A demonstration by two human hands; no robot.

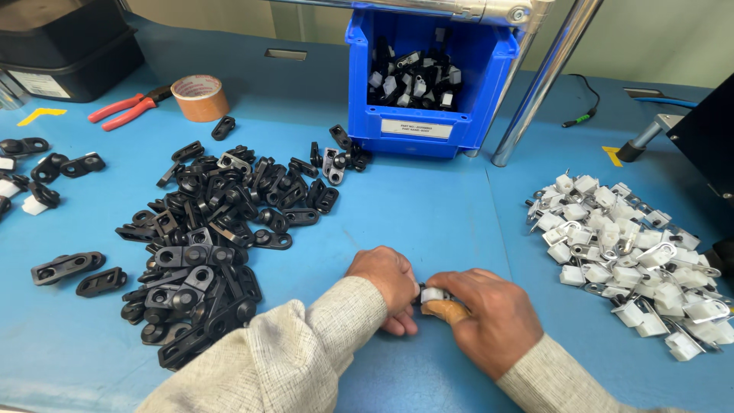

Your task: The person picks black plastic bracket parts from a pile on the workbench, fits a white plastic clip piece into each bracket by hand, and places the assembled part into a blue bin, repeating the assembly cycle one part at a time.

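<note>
My left hand (388, 284) and my right hand (489, 317) meet low on the blue table (428, 214). Between their fingertips they pinch a small part (430, 294), a black piece joined with a white clip. Most of it is hidden by my fingers. A large heap of black plastic brackets (214, 237) lies to the left of my left hand. A heap of white clips with metal rings (627, 260) lies to the right of my right hand.
A blue bin (425, 76) holding assembled black-and-white parts stands at the back centre, beside a slanted metal pole (543, 84). Red-handled pliers (126, 107) and a tape roll (200, 97) lie back left. A black box (61, 46) fills the far left corner.
</note>
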